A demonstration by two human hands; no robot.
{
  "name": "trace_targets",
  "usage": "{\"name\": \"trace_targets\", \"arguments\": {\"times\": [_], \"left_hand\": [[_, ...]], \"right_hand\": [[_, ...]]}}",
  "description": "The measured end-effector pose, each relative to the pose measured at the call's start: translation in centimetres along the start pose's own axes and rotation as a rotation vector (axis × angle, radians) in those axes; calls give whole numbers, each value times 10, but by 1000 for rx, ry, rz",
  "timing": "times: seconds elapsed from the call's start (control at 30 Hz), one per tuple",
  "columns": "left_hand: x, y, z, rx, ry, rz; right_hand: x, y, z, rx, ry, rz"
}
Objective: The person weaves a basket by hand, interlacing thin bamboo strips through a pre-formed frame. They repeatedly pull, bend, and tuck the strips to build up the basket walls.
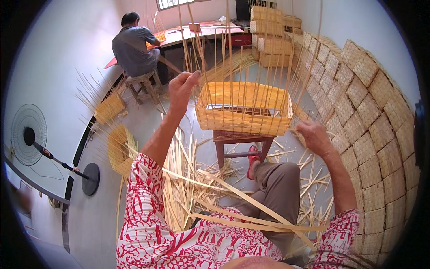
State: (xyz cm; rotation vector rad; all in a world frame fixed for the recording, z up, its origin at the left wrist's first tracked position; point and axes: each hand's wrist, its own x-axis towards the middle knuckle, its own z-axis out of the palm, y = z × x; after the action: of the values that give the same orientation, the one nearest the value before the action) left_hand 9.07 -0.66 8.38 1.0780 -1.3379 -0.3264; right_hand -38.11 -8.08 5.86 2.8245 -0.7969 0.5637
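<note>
Left hand (182,89) and right hand (316,137) flank the unfinished yellow basket (244,123).

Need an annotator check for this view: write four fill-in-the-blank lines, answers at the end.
1. The basket rests on a stool, its stakes pointing ____.
2. The right hand is ____ in the picture than the left hand.
3. The fan stands near the picture's ____ edge.
4. The colour of the shoe beside the stool is ____.

Missing words: up; lower; left; red.
</note>
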Motion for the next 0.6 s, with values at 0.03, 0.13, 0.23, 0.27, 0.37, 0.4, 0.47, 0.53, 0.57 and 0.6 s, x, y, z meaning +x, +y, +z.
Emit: {"name": "trace_targets", "arguments": {"times": [0.03,0.13,0.23,0.27,0.37,0.4,0.47,0.53,0.57,0.6], "left_hand": [[1,9,3,36,-81,-18],[18,13,30,104,-297,-172],[23,20,25,259,-446,-344],[18,15,23,261,-478,-339],[29,32,23,293,-561,-119],[27,36,21,223,-411,-83],[31,53,12,38,-493,-11],[45,61,10,-78,-749,65],[46,56,21,-23,-788,18],[41,63,40,48,-825,-31]], "right_hand": [[-9,4,16,16,-15,9],[-7,-1,47,60,-68,22],[16,-30,65,138,-88,-49],[25,-36,73,162,-93,-75],[41,-44,80,216,47,-62],[49,-48,84,248,124,-55],[59,-53,100,295,204,-18],[67,-53,113,302,239,26],[68,-54,120,347,201,66],[71,-58,125,401,171,99]]}}
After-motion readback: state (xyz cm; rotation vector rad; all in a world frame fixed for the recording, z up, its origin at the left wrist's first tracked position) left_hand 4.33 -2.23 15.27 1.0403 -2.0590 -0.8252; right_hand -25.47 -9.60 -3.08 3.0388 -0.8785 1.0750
